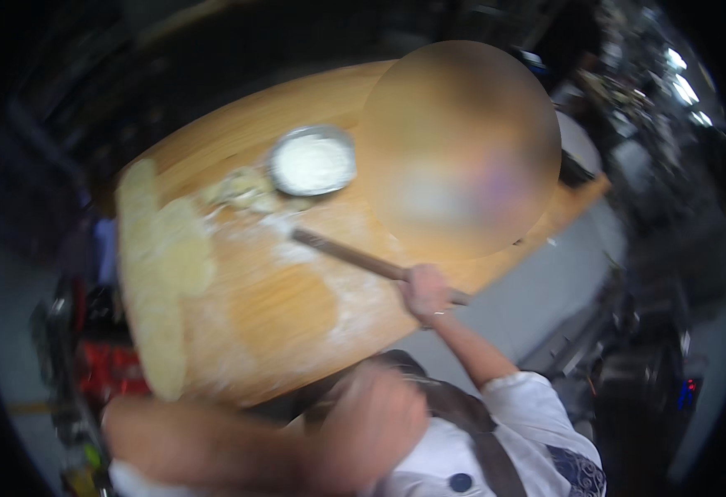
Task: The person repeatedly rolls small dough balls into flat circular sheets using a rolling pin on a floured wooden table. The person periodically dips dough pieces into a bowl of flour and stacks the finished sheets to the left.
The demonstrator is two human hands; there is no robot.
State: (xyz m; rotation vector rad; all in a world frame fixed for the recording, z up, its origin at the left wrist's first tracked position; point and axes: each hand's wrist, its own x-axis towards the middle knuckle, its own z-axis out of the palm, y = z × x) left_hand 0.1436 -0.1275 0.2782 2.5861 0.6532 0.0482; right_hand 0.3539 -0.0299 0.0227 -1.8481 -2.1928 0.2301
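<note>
My right hand (426, 292) is closed around a dark wooden rolling pin (357, 253) near its right end. The pin slants across the wooden table (282, 304), its far tip close to scattered flour. In front of my chest, my left hand (375, 416) is badly blurred, so I cannot tell whether its fingers hold anything. Flattened dough sheets (183, 255) lie overlapping along the table's left edge, one of them long and narrow. Small dough pieces (248, 186) dusted with flour sit beside a round metal bowl (282, 180) of white flour (314, 163).
A large blurred circle masks the table's upper right part. Beyond the right corner stands a pale-topped object (580, 146). Grey floor (537, 279) shows at the right, and red items (111, 366) sit below the left edge.
</note>
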